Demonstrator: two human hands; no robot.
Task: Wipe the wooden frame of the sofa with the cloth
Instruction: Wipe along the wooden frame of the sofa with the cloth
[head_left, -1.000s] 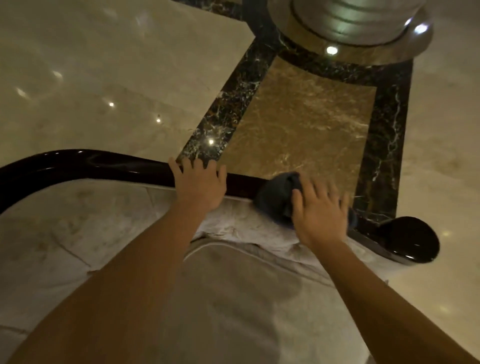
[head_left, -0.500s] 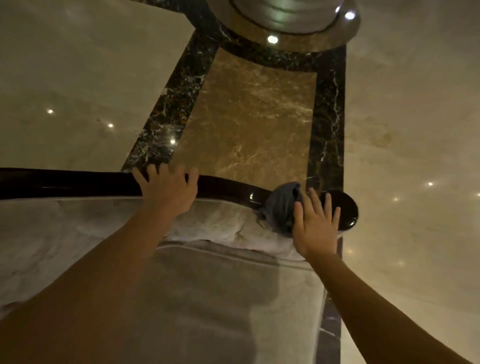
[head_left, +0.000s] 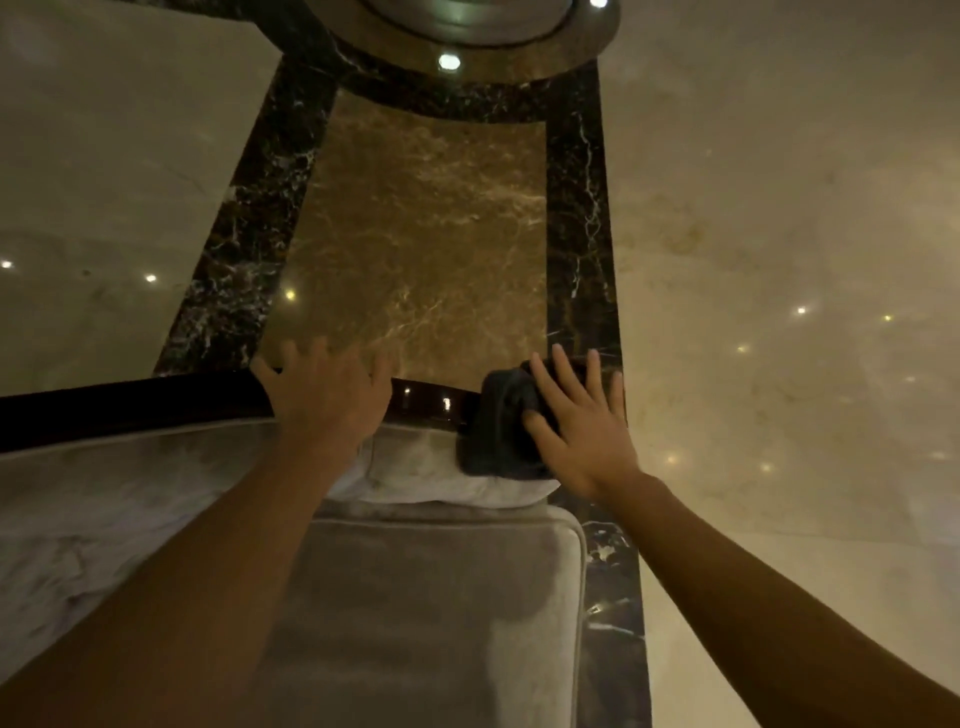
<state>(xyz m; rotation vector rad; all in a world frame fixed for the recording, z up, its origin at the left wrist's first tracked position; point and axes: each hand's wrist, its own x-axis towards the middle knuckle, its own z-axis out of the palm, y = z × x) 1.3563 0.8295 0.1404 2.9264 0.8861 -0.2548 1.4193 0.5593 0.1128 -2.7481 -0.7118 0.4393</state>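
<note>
two hands lie flat, fingers spread: left hand (head_left: 327, 402) on frame (head_left: 130, 408), right hand (head_left: 579, 421) pressing cloth (head_left: 498, 436).

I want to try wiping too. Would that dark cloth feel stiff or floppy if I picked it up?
Probably floppy: the cloth lies bunched and folded under the right hand, draping over the frame. Likely light, since flat fingers alone hold it. It should slide easily on that glossy wood.

A polished marble floor (head_left: 779, 208), its brown panel (head_left: 415, 234) bordered in dark veined stone (head_left: 234, 260), meets a round column base (head_left: 467, 31) at the top edge.
</note>
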